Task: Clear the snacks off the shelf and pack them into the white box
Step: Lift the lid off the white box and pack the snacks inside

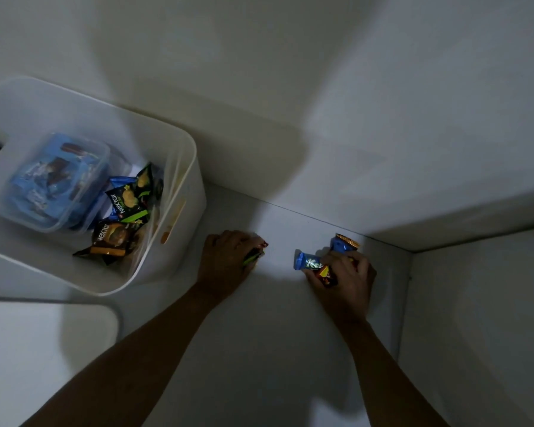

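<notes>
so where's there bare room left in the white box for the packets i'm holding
The white box is crowded on its left by the clear lidded container, with dark snack packets piled along the middle. A little bare floor shows at the near corner, beside the lowest packet. The shelf between the left hand and right hand is bare.

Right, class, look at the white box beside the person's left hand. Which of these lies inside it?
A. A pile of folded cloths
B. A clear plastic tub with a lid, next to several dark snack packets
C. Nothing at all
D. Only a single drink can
B: inside the white box a lidded clear tub sits beside dark snack packets.
</notes>
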Tool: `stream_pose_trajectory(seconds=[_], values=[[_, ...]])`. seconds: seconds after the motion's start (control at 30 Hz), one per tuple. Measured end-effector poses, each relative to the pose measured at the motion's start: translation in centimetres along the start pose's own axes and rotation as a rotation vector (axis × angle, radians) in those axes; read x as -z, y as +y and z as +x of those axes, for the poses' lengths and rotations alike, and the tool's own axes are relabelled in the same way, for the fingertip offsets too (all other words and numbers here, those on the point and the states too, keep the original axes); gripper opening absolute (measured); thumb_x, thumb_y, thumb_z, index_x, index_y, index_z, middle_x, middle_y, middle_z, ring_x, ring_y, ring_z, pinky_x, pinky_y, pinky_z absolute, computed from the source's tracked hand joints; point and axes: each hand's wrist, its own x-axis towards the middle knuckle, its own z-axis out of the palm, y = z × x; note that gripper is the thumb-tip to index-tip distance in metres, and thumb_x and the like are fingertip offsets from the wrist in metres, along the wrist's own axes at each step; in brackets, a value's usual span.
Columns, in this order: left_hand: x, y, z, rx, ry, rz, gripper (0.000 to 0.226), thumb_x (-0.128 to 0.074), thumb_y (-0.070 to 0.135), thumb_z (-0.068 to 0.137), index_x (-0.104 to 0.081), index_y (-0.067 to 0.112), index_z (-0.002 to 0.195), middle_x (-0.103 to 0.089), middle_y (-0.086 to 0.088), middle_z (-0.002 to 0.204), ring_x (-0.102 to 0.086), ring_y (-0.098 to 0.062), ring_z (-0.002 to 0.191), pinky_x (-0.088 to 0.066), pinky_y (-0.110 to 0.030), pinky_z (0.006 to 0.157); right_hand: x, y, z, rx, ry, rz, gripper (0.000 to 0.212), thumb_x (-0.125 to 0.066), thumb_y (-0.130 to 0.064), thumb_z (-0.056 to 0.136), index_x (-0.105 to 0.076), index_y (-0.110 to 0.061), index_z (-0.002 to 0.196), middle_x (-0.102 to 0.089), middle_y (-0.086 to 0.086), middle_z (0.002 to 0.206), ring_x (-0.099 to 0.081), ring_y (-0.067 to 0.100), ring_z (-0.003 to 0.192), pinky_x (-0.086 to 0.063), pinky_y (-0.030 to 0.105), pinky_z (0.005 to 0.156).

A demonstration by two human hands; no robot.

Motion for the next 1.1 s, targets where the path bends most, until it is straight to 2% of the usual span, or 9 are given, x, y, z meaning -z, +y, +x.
stream_pose_trajectory(seconds=[0.07,0.17,0.33,0.5,0.63,0.77,0.87,0.97,1.1], values=[[0.1,-0.7,0.5,0.039,-0.016,-0.099,0.038,-0.076,0.034,0.079,-0.067,0.026,0.115,-0.067,0.000,0.105,-0.066,-0.023,0.088,-0.047,-0.034,0.075,0.4,-0.2,-0.1,0.003,0.028,0.007,0.045,-0.068,-0.056,0.076,-0.069,-0.020,0.103,-0.071,-0.004,0.106,-0.047,0.026,0.114,-0.044,0.046,0.092],[0.8,-0.6,0.7,0.084,0.003,-0.191,0.036,-0.059,0.045,0.089,-0.068,0.022,0.116,-0.068,-0.003,0.101,-0.068,-0.021,0.077,-0.055,-0.032,0.066,1.1,-1.0,0.0,-0.025,0.097,0.044,0.042,-0.071,-0.054,0.073,-0.071,-0.019,0.098,-0.071,-0.004,0.100,-0.047,0.023,0.108,-0.046,0.041,0.085],[1.9,-0.2,-0.6,0.104,0.012,-0.232,0.040,-0.051,0.051,0.093,-0.066,0.022,0.116,-0.066,-0.002,0.098,-0.067,-0.018,0.071,-0.056,-0.027,0.060,1.5,-2.0,-0.8,-0.037,0.140,0.085,0.041,-0.072,-0.055,0.072,-0.071,-0.020,0.094,-0.070,-0.005,0.097,-0.048,0.020,0.104,-0.046,0.039,0.081],[4.3,0.8,-2.5,0.029,0.016,-0.258,0.034,-0.056,0.050,0.091,-0.067,0.024,0.111,-0.066,-0.001,0.102,-0.066,-0.016,0.082,-0.054,-0.029,0.070,1.0,-2.5,-2.3,-0.039,0.087,0.049,0.044,-0.067,-0.058,0.073,-0.071,-0.020,0.095,-0.070,-0.004,0.098,-0.050,0.021,0.105,-0.046,0.044,0.082],[3.1,1.0,-6.4,-0.086,-0.050,-0.126,0.029,-0.062,0.043,0.089,-0.067,0.023,0.109,-0.062,-0.005,0.123,-0.057,-0.024,0.113,-0.048,-0.039,0.090,0.8,-2.6,-3.4,-0.037,0.049,0.029,0.044,-0.065,-0.059,0.074,-0.069,-0.022,0.096,-0.069,-0.004,0.100,-0.054,0.026,0.105,-0.045,0.047,0.086],[2.7,1.1,-6.6,-0.109,-0.035,-0.066,0.034,-0.046,0.046,0.097,-0.071,0.024,0.105,-0.066,-0.003,0.108,-0.058,-0.026,0.097,-0.044,-0.034,0.075,1.3,-2.5,-4.3,-0.033,0.022,0.013,0.039,-0.077,-0.052,0.072,-0.068,-0.023,0.097,-0.068,-0.005,0.101,-0.052,0.024,0.107,-0.043,0.045,0.088],[3.0,0.8,-5.7,-0.109,-0.074,-0.105,0.023,-0.061,0.032,0.087,-0.069,0.020,0.104,-0.065,-0.005,0.104,-0.060,-0.027,0.087,-0.047,-0.033,0.069,1.7,-3.1,-4.9,-0.030,0.023,0.042,0.039,-0.070,-0.056,0.073,-0.068,-0.024,0.095,-0.068,-0.007,0.100,-0.051,0.023,0.106,-0.044,0.045,0.087],[3.8,0.9,-5.4,-0.028,-0.138,-0.175,0.034,-0.073,0.023,0.071,-0.069,0.020,0.104,-0.064,-0.006,0.102,-0.063,-0.025,0.081,-0.049,-0.030,0.068,2.3,-4.3,-5.3,-0.031,0.059,0.108,0.036,-0.069,-0.056,0.072,-0.068,-0.026,0.091,-0.066,-0.010,0.097,-0.052,0.023,0.105,-0.045,0.046,0.083],[4.8,2.0,-6.0,0.088,-0.140,-0.320,0.030,-0.079,0.015,0.069,-0.071,0.018,0.098,-0.062,-0.003,0.098,-0.063,-0.021,0.076,-0.042,-0.020,0.070,3.5,-5.7,-5.2,-0.023,0.113,0.154,0.035,-0.069,-0.056,0.071,-0.067,-0.026,0.088,-0.067,-0.010,0.094,-0.052,0.023,0.102,-0.046,0.046,0.080]])
